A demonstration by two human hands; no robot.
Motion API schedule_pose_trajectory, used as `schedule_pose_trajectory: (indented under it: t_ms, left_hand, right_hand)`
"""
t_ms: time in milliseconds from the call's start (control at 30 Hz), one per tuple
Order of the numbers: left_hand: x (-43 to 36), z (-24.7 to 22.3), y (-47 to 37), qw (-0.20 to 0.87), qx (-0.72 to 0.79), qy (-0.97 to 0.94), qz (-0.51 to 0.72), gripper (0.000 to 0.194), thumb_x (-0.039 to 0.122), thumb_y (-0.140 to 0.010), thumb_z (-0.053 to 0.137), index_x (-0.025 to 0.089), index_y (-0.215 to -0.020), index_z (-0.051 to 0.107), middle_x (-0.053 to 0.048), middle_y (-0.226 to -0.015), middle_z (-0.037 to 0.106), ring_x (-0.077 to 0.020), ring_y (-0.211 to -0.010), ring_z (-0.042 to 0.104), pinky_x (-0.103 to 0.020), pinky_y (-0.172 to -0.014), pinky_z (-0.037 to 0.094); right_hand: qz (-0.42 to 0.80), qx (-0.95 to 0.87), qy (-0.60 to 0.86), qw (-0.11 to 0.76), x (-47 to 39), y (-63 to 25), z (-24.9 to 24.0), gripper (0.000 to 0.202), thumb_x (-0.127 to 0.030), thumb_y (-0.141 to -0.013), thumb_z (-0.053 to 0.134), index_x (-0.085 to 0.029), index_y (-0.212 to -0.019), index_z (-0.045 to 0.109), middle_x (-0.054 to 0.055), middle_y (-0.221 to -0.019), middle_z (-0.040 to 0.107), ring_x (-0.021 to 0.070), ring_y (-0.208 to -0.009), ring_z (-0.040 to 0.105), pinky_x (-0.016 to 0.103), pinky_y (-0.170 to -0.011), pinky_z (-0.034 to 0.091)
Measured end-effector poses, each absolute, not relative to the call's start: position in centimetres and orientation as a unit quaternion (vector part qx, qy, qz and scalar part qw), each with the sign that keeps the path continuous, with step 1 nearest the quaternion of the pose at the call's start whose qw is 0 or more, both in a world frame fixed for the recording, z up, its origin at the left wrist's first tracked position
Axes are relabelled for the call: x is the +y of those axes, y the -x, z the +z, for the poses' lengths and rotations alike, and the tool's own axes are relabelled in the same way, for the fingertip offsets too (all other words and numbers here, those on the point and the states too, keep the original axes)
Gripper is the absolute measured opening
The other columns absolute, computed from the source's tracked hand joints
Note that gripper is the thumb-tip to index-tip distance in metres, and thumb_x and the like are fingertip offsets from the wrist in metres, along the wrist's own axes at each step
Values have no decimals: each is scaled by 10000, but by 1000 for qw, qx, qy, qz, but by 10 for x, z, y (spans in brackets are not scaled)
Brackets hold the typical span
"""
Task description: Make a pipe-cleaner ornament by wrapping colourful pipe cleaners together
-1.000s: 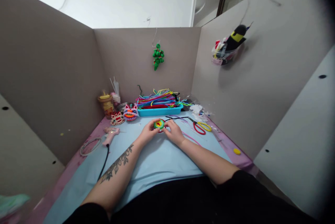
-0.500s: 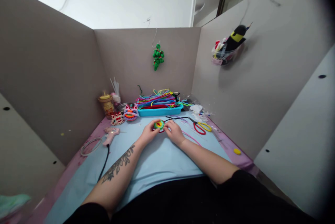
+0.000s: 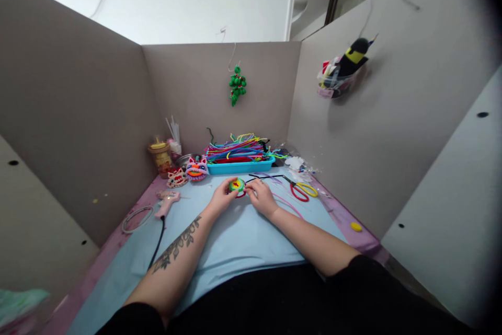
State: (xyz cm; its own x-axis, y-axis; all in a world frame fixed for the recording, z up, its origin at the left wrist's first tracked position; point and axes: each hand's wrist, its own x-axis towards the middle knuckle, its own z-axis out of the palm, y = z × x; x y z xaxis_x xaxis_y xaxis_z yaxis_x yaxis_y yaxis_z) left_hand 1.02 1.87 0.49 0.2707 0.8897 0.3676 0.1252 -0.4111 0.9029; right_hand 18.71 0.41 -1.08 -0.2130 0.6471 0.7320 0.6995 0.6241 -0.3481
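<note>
A small round coil of pipe cleaner (image 3: 237, 185), green at the rim and yellow with a red mark in the middle, is pinched at its left edge by my left hand (image 3: 223, 197). My right hand (image 3: 262, 198) is closed at the coil's right edge, its fingertips on a dark red pipe cleaner (image 3: 242, 195) that curves below the coil. How that strand joins the coil is too small to tell. Right of my hands lie scissors (image 3: 299, 191) with red and yellow handles. A loose pink pipe cleaner (image 3: 288, 204) runs beside my right wrist.
A blue tray (image 3: 240, 168) heaped with coloured pipe cleaners stands at the back. Two lion-head figures, one purple (image 3: 196, 169) and one red and white (image 3: 177, 177), sit left of it. Nearer is a pink glue gun (image 3: 168, 203) with its cord. Grey panels (image 3: 219, 84) enclose the table.
The coil has tilted and shifted slightly left in my fingers, with more of its side showing. Both hands stay almost in place.
</note>
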Motion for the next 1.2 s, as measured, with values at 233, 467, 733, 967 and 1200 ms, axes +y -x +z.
schedule_pose_trajectory:
  t_ms: [233, 467, 733, 967, 1200]
  left_hand:
    - [19, 3, -12, 420, 355, -690, 471, 527, 284, -690, 657, 152, -1176, 503, -106, -1139, 593, -199, -978, 574, -324, -859, 437]
    - [14, 0, -12, 335, 421, -694, 478, 618, 279, -696, 652, 142, -1252, 421, -87, -964, 609, -195, -863, 582, -326, -768, 455]
    - [17, -9, -4, 190, 472, -738, 442, 542, 259, -711, 634, 144, -1215, 472, -151, -1189, 528, -259, -1100, 491, -409, -960, 368]
    - [18, -11, -1, 162, 489, -767, 383, 524, 265, -727, 595, 143, -1223, 476, -134, -1181, 518, -238, -1099, 499, -375, -957, 380]
    - [18, -9, -3, 143, 482, -771, 392, 453, 257, -741, 587, 140, -1173, 515, -126, -1146, 534, -226, -1091, 502, -361, -951, 387]
  right_hand:
    - [-54, -786, 448, 423, 0, -184, -7, 97, -197, -852, 501, -191, -804, 585, 42, -842, 589, 186, -858, 520, 310, -778, 366]
    - [-53, -794, 464, 389, 3, -177, -14, 105, -146, -844, 463, -187, -785, 539, 44, -830, 565, 189, -811, 508, 298, -726, 357]
    - [-22, -801, 524, 289, 29, -175, 2, 126, -165, -840, 462, -183, -747, 544, 37, -782, 553, 160, -719, 506, 264, -627, 297]
    - [32, -763, 568, 306, 24, -157, -7, 118, -161, -836, 443, -175, -767, 538, 43, -816, 547, 148, -740, 502, 245, -635, 303]
    - [79, -802, 464, 369, 17, -165, -14, 117, -141, -818, 451, -193, -727, 505, 18, -774, 514, 152, -749, 494, 248, -681, 357]
